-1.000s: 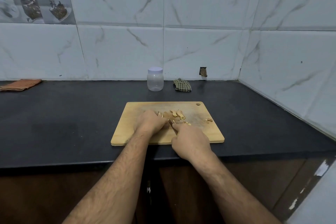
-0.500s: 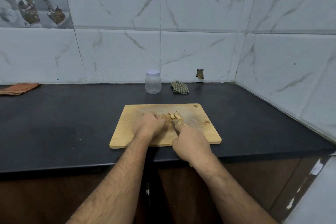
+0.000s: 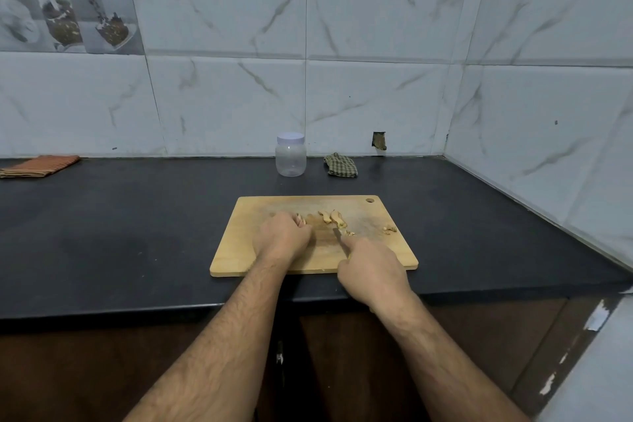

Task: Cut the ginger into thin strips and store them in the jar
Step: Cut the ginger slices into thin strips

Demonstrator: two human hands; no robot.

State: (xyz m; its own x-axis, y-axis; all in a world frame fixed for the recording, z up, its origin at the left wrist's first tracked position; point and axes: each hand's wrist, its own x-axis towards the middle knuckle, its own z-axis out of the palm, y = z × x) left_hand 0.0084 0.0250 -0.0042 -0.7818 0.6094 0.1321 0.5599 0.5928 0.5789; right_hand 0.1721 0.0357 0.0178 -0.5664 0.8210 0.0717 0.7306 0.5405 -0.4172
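Midway, by the look of it:
Left hand (image 3: 281, 239): curled over ginger at mid-board, pinning it.
Right hand (image 3: 371, 270): clenched on a knife (image 3: 339, 233), blade barely visible.
Ginger pieces (image 3: 331, 217): several cut, loose on the cutting board (image 3: 233, 250).
Jar (image 3: 290, 155): lidded, apparently empty, behind the board.
Room: open counter (image 3: 120, 233) left; wall right.

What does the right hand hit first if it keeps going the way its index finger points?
Probably the ginger slices just beyond the right hand on the cutting board; further along that line stands the jar. Depth is uncertain.
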